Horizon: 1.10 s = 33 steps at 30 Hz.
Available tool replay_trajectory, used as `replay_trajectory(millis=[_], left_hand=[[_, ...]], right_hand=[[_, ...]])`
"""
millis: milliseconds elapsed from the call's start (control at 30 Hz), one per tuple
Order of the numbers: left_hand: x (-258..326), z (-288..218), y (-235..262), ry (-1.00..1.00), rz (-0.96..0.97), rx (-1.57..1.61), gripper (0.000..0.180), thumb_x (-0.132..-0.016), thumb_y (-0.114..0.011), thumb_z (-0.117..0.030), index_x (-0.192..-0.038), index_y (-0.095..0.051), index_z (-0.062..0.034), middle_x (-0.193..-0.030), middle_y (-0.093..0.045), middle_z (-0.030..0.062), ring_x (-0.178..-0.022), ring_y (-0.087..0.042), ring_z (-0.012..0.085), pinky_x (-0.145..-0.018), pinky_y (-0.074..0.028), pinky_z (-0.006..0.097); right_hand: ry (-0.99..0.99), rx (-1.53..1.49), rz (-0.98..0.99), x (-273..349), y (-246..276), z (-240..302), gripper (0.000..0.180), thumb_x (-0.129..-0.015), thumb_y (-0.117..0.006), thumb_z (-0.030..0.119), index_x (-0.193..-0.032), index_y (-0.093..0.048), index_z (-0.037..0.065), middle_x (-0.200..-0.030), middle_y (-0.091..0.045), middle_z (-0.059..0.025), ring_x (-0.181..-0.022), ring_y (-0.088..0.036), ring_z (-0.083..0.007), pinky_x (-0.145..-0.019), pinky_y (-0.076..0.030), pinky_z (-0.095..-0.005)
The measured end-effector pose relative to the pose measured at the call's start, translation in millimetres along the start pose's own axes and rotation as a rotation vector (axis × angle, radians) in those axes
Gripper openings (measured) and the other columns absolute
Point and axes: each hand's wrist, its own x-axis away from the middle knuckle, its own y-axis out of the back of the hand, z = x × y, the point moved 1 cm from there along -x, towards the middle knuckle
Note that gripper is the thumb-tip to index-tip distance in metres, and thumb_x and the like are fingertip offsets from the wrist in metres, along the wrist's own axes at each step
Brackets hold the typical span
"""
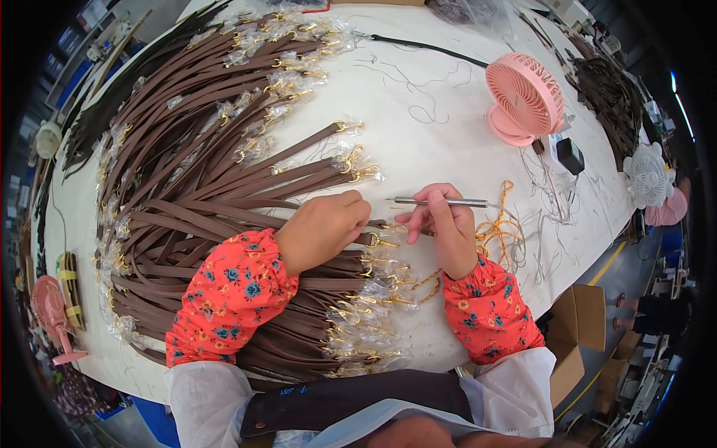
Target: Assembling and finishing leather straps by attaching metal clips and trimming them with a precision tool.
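Note:
Many brown flat straps (216, 201) with gold-coloured metal clasps (382, 240) lie in a wide heap on the table, most clasps wrapped in clear plastic. Over the heap, my left hand (323, 230) is closed in a pinch at the end of one brown strap, which shows just beyond its fingertips; the palm side is hidden. To its right, my right hand (447, 228) grips a slim silver pen-shaped tool (472, 202) between thumb and fingers. The tool lies nearly level, its thin tip pointing left toward my left hand.
A pink desk fan (524, 97) stands at the far right of the white table (441, 157). Orange cord (499, 228) and loose dark threads (426, 97) lie beside my right hand. Another pink fan (52, 313) is at the left; a cardboard box (579, 321) stands below the right edge.

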Motion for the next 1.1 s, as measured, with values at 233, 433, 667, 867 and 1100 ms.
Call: replay_trajectory(millis=[233, 433, 667, 867, 1100], left_hand=[[0, -1, 3, 0.198, 0.072, 0.274, 0.021, -0.079, -0.07, -0.001, -0.09, -0.052, -0.004, -0.084, -0.052, 0.0105, -0.068, -0.056, 0.0222, -0.06, -0.045, 0.033], [4, -5, -6, 0.107, 0.016, 0.104, 0.018, -0.081, -0.068, -0.003, -0.091, -0.053, -0.0026, -0.087, -0.05, 0.0124, -0.079, -0.055, 0.0284, -0.068, -0.047, 0.037], [5, -7, -11, -0.023, -0.02, -0.19, 0.012, -0.084, -0.063, -0.006, -0.088, -0.053, -0.0005, -0.087, -0.052, 0.0137, -0.086, -0.052, 0.0325, -0.077, -0.045, 0.041], [1, -4, -10, -0.046, -0.011, -0.175, 0.012, -0.083, -0.063, -0.005, -0.086, -0.051, -0.0021, -0.084, -0.053, 0.0121, -0.085, -0.052, 0.0318, -0.075, -0.044, 0.041], [6, -2, -7, -0.037, -0.002, -0.124, 0.016, -0.08, -0.067, -0.006, -0.091, -0.055, -0.0057, -0.083, -0.056, 0.0089, -0.084, -0.054, 0.0305, -0.076, -0.044, 0.04]], right_hand=[[0.03, -0.013, -0.009, 0, 1, -1, 0.032, -0.106, -0.034, 0.029, -0.105, -0.049, 0.0, -0.068, -0.055, -0.0065, -0.061, -0.058, -0.0132, -0.083, -0.055, -0.037], [0.027, -0.034, 0.022, 2, 3, -3, 0.03, -0.105, -0.04, 0.028, -0.104, -0.05, 0.0, -0.073, -0.059, -0.0067, -0.062, -0.059, -0.0132, -0.085, -0.053, -0.0354], [-0.008, 0.012, 0.076, 3, 2, 0, 0.031, -0.104, -0.041, 0.028, -0.1, -0.053, 0.0, -0.069, -0.059, -0.0049, -0.058, -0.056, -0.0108, -0.084, -0.05, -0.0299], [-0.037, 0.032, 0.104, 4, 3, 0, 0.031, -0.104, -0.042, 0.028, -0.1, -0.054, -0.001, -0.069, -0.058, -0.0047, -0.057, -0.056, -0.0108, -0.083, -0.05, -0.0288], [-0.028, 0.039, 0.106, 3, 3, -1, 0.031, -0.103, -0.042, 0.027, -0.1, -0.054, -0.001, -0.069, -0.058, -0.0051, -0.057, -0.057, -0.011, -0.08, -0.051, -0.028]])
